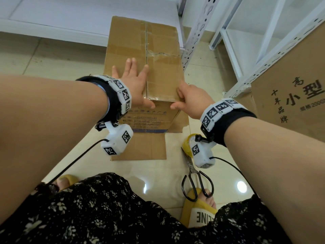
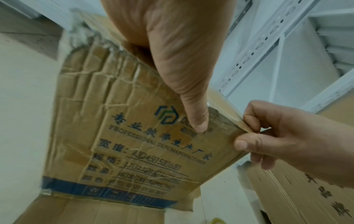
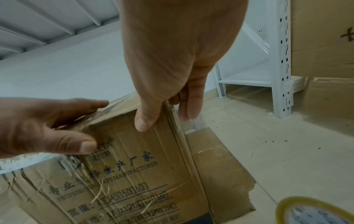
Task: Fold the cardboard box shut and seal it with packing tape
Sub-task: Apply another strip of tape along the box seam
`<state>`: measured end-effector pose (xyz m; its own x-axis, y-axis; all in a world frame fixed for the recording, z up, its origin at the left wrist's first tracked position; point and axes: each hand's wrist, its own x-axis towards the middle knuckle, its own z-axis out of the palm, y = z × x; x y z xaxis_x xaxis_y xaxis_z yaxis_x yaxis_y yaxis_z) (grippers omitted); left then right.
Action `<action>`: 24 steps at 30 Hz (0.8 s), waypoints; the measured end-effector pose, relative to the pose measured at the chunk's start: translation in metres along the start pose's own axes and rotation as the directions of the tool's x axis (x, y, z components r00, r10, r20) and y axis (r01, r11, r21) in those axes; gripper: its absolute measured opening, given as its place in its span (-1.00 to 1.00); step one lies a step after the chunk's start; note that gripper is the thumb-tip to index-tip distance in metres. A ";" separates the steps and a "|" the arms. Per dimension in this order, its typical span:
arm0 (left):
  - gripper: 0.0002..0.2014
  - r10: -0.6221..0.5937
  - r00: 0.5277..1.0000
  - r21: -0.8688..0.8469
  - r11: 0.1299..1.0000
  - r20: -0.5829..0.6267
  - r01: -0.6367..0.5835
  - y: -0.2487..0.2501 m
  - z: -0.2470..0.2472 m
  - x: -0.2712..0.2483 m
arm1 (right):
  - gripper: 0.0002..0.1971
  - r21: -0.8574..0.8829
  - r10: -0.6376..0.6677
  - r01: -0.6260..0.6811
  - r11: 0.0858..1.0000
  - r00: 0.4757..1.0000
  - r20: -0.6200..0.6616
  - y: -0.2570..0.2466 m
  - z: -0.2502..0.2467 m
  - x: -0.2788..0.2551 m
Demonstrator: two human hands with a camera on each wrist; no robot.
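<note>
The floor (image 1: pixel 52 55) is pale tile, and white metal shelves (image 1: pixel 233 55) stand in the upper right of the head view. A big brown carton with black writing (image 1: pixel 290 95) leans at the right edge.

The cardboard box (image 1: pixel 161 55) sits on the floor in the middle of the head view, on flat pieces of cardboard (image 1: pixel 140 148). Its top flaps are folded down and meet in a line down the middle. Old clear tape shines along that line.

The left hand (image 1: pixel 135 80) lies flat on the left flap. Its fingers (image 1: pixel 131 63) are straight and spread out, pointing toward the top of the frame. Its thumb hangs over the near edge and presses on the printed front of the box.

The right hand (image 1: pixel 191 99) holds the near right corner of the box. Its thumb (image 3: pixel 145 118) is on the printed front and its other fingers are curled around the corner, so the corner sits between them.

Black scissors (image 1: pixel 195 176) lie on the floor in the lower right of the head view. The roll of packing tape (image 1: pixel 187 143) is yellow and sits just above them, partly hidden by the right wrist camera. No hand touches the scissors or the roll.
</note>
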<state>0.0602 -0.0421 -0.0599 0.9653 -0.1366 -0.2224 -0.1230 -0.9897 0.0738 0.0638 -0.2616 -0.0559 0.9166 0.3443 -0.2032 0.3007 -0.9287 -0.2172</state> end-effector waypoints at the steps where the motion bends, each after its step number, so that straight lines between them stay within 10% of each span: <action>1: 0.28 -0.014 1.000 0.007 1.000 0.015 0.014 -0.006 0.000 -0.002 | -0.55 -0.009 0.006 -0.006 1.000 1.000 0.008 0.000 0.000 0.001; 12: 0.22 0.010 0.992 0.009 1.000 0.129 -0.011 -0.023 -0.014 -0.009 | -0.45 -0.192 0.159 -0.121 0.974 0.967 0.198 -0.030 -0.021 0.009; 24: -0.03 0.141 0.988 0.137 0.980 0.060 -0.148 -0.004 0.006 -0.005 | -0.23 -0.211 0.277 -0.247 0.946 0.953 0.123 -0.049 -0.015 0.008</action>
<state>0.0547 -0.0378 -0.0648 0.9229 -0.2770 -0.2673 -0.2947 -0.9552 -0.0278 0.0606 -0.2159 -0.0326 0.9246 0.0883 -0.3707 0.1134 -0.9925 0.0464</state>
